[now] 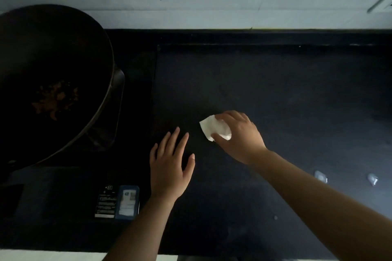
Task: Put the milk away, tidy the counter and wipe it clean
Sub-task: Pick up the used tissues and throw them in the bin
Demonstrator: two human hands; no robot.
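While the right hand [237,135] curls its fingers and thumb around a crumpled white tissue [214,129] at the centre of the frame, pressing it onto the dark counter [275,91], the left hand [169,165] lies just lower left, fingers straight and spread, holding nothing. A dark wok [53,80] fills the upper left on a cooktop [63,197].

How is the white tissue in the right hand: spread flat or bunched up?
Bunched up. The right hand curls round the white tissue, holding it as a wad; only one corner sticks out.
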